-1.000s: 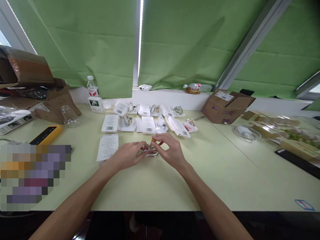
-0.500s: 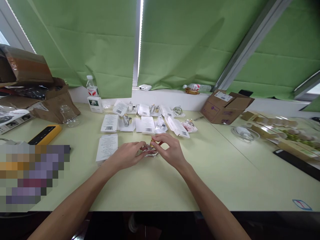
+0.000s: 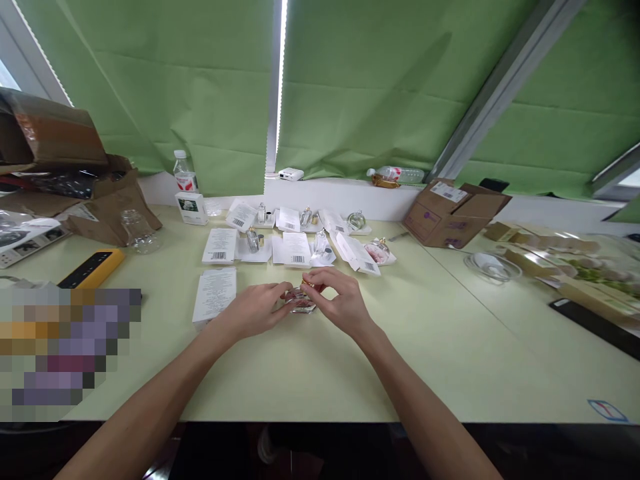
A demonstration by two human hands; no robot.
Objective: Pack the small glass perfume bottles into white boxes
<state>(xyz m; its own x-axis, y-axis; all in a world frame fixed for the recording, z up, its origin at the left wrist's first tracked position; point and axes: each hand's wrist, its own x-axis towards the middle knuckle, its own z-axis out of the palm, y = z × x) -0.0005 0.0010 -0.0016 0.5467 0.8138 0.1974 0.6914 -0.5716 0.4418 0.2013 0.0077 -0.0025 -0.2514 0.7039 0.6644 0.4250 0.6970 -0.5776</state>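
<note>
On the table in front of me lies a glass perfume bottle [image 3: 301,305] with a pinkish tint. My left hand [image 3: 260,309] grips its left side between thumb and fingers. At the bottle's top, my right hand [image 3: 340,297] pinches the gold cap [image 3: 306,285]; whether the cap is seated on the neck I cannot tell. Left of the bottle is a white printed box [image 3: 215,293]. Beyond my hands, several opened white boxes [image 3: 291,249] lie in rows with small glass bottles [image 3: 253,240] on their flaps. A pink-tinted bottle [image 3: 379,251] sits at the right of the nearer row.
Cardboard boxes stand at the right [image 3: 453,212] and far left. A yellow-and-black power strip [image 3: 93,268] and a clear jar [image 3: 139,232] are on the left. Cable in a clear bag [image 3: 491,267] and a black flat bar [image 3: 595,327] lie to the right.
My right fingers have shifted slightly at the gold cap, and less of it shows. The left hand and the bottle stay in place.
</note>
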